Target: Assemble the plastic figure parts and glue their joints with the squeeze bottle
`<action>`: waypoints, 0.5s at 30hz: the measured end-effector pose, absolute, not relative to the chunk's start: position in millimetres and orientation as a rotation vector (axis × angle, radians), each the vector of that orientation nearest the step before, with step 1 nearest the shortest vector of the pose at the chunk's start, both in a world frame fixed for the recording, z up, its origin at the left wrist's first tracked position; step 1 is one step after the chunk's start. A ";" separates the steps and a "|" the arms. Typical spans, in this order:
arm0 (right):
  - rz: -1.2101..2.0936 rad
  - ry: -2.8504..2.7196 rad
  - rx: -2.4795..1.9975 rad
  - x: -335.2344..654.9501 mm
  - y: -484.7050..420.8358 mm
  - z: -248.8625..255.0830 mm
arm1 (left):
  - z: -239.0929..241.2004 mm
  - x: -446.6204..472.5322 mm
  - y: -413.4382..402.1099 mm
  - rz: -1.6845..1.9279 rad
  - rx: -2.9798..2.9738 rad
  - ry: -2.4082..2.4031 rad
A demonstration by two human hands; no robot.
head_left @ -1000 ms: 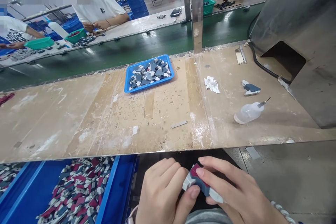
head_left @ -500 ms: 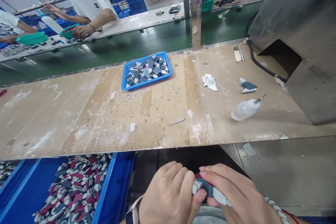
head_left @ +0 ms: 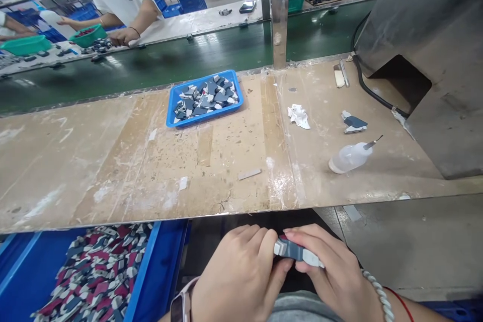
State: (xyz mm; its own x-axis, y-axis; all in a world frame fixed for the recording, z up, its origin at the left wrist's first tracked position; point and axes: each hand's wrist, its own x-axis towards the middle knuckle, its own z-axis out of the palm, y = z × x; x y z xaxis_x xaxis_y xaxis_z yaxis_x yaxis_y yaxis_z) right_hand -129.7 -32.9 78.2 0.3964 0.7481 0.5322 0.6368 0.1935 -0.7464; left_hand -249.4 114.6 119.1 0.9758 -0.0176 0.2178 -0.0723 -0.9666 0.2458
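A worn, scuffed table (head_left: pixel 113 161) is seen. On it are laid a blue tray (head_left: pixel 172 115) of small pieces, a crumpled white scrap (head_left: pixel 299 115), a loose blue-and-white piece (head_left: pixel 353 122) and a squeeze bottle (head_left: pixel 349 156) on its side.

Both hands (head_left: pixel 287 271) around a small blue-grey piece (head_left: pixel 296 253), below the workbench (head_left: pixel 226 161).

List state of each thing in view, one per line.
left hand: closed on small part, below the bench edge
right hand: closed on same part
small part: held between both hands, grey-blue and white
squeeze bottle: lying on its side, nozzle on
blue tray: on bench, holds loose parts
blue bin: under bench, heaped with parts
crumpled paper: lying loose
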 end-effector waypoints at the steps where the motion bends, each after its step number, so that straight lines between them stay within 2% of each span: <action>1: 0.126 -1.295 -1.503 -130.6 -33.9 77.1 | 119.4 -249.2 114.0 0.323 2.884 -0.062; 8: 0.159 -1.278 -1.505 -134.3 -35.4 75.4 | 119.3 -248.4 114.2 0.454 2.956 -0.039; 15: 0.139 -1.149 -1.484 -136.6 -33.3 67.7 | 117.8 -248.5 123.5 0.320 2.680 0.097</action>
State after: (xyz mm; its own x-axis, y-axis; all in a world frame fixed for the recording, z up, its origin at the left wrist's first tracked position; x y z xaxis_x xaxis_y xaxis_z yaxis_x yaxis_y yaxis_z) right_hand -136.6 -33.3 67.7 0.5064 0.6989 0.5051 0.5586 0.1803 -0.8096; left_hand -248.5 123.5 117.8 0.9709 0.1182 0.2084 0.0171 -0.9018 0.4318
